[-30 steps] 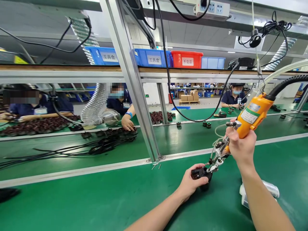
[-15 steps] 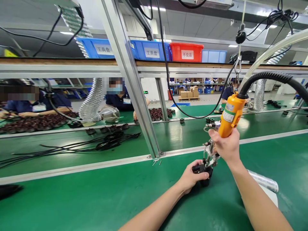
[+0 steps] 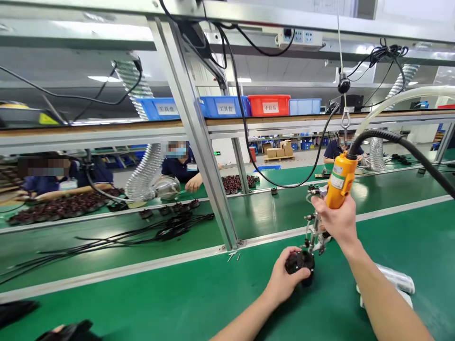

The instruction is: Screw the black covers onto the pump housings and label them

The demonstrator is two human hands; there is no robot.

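My left hand (image 3: 282,279) is closed around a black round housing (image 3: 304,266), thumb on the near side and fingers at the far left. It is held low over the green bench. My right hand (image 3: 339,220) grips an orange powered screwdriver (image 3: 340,182) upright, fingers wrapped round its lower body. Below that hand, the driver's metal nose (image 3: 314,232) with thin fittings points down at the far upper edge of the housing; whether they touch I cannot tell. A black hose and a hanging cable meet the driver's top.
Small screws (image 3: 232,255) lie by the foot of a metal post (image 3: 199,123). A clear plastic roll (image 3: 398,278) rests beside my right forearm. Black cables (image 3: 170,229) and dark parts (image 3: 67,204) lie beyond; co-workers sit across. Black items (image 3: 71,331) are at lower left.
The view has tilted up. The driver's nose has shifted from over the housing to its far edge, and the housing has turned in my left hand. Both grips persist.
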